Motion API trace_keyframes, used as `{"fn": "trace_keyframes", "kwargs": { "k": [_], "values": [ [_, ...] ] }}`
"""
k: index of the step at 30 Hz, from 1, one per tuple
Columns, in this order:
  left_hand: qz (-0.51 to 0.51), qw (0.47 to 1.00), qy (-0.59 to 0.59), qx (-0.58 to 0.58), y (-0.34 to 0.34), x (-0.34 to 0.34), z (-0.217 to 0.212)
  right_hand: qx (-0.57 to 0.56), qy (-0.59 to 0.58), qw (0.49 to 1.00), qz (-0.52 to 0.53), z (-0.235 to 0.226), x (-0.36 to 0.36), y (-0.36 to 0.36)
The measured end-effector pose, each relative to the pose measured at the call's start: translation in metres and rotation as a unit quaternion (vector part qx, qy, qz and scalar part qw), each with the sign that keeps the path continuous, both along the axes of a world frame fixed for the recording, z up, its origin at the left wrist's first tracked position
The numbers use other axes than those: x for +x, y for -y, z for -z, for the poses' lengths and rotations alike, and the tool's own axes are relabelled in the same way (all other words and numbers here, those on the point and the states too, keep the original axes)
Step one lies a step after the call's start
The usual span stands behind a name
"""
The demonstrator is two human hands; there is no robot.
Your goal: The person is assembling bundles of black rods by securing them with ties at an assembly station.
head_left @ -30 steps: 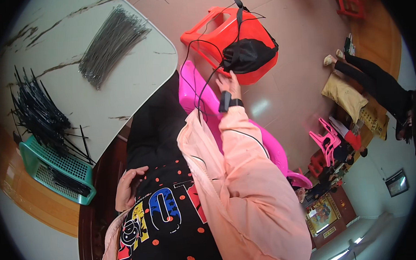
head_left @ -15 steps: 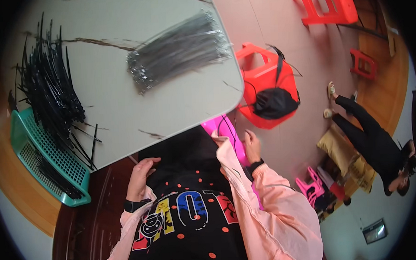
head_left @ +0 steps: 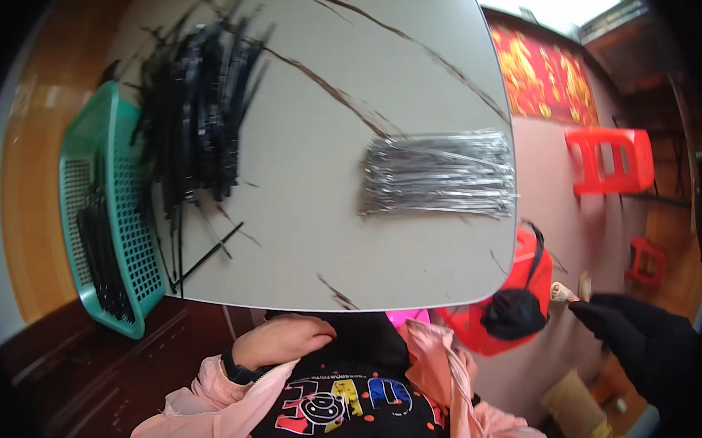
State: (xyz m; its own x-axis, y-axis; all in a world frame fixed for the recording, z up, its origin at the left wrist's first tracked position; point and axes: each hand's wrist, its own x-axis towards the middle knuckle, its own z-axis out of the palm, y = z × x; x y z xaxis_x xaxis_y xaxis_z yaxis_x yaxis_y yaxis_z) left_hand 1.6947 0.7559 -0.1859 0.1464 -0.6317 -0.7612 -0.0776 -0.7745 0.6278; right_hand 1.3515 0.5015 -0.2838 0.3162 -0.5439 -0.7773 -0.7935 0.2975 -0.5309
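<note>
My left hand (head_left: 284,339) rests loosely curled, my right hand (head_left: 468,363) I can't tell, and the silver bundle (head_left: 439,176) wants level handling

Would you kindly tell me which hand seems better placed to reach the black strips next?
Probably the left hand: it is nearer the black strips, while the right sleeve lies farther away.

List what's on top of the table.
On the table: a heap of black strips, a few loose strips near the edge, and a silver bundle. Anything under the heap or bundle is covered; the table's far end is out of frame.
</note>
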Motion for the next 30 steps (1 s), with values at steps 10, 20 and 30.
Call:
{"fn": "trace_keyframes", "kwargs": {
  "k": [10, 20, 30],
  "values": [
    [-0.068, 0.931, 0.296, -0.201, -0.049, -0.044, -0.019, -0.112, 0.115, 0.978, -0.132, 0.089, -0.087, 0.029],
    [-0.412, 0.657, 0.591, -0.222, -0.112, -0.048, -0.020, -0.163, 0.202, 0.939, -0.227, -0.012, -0.015, 0.017],
    [-0.220, 0.779, 0.541, -0.230, -0.162, -0.092, 0.000, -0.270, 0.405, 0.730, -0.479, -0.164, 0.091, -0.053]
  ]
}}
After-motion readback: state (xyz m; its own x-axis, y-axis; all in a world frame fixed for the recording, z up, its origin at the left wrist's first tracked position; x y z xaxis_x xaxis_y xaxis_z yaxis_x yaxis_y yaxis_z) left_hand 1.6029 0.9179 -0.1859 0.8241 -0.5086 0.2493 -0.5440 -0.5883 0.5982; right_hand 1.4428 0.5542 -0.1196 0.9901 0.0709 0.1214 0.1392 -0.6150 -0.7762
